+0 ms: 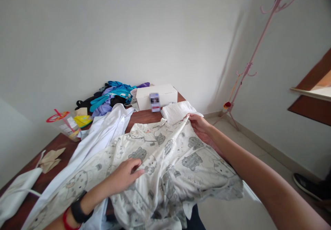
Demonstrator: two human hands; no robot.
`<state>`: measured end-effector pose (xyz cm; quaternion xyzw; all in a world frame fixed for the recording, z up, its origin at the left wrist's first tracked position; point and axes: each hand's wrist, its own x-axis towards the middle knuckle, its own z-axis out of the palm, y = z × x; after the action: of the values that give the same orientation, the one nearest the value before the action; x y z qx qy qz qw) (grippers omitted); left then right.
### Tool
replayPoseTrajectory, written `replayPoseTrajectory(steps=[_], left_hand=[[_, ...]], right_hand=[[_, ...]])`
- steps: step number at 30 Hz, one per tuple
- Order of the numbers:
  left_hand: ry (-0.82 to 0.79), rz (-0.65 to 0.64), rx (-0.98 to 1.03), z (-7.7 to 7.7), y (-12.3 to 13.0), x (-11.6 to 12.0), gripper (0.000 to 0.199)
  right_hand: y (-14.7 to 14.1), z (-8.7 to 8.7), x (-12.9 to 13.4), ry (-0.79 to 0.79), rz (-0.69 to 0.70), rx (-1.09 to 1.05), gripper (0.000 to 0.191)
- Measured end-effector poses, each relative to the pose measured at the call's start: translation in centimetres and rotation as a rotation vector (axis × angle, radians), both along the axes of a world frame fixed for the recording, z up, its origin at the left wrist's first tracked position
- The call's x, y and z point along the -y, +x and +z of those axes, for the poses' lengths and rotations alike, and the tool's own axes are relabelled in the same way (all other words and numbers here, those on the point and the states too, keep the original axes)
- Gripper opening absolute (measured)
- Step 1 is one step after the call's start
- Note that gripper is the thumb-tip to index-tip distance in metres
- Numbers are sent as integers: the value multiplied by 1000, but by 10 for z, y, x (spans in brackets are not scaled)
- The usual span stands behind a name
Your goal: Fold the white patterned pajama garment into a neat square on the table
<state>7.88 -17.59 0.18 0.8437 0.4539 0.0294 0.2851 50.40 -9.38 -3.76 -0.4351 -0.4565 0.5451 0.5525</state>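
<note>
A cream shirt [170, 157] with grey cat prints lies spread over the table's front edge, its right part hanging down. My right hand [198, 123] pinches the fabric near the collar and lifts it into a ridge. My left hand [128, 175] rests on the shirt's left half, thumb apart from the other fingers. White cloth [103, 130] lies under and beyond the shirt's left sleeve. Behind my right fingers sits a folded white cloth [178, 111].
A white box [165, 93] and a heap of blue, purple and black clothes [113, 95] stand at the back. A plastic cup [68, 126] with a straw, a crumpled napkin [51, 159] and a white device [19, 192] are left. A pink coat rack [258, 47] stands right.
</note>
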Motion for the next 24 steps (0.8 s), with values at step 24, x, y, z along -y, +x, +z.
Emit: replayPoseTrajectory(steps=[24], left_hand=[[-592,353,1138,114,7,21,28]], right_hand=[[-14,8,18,211,117,353,33]])
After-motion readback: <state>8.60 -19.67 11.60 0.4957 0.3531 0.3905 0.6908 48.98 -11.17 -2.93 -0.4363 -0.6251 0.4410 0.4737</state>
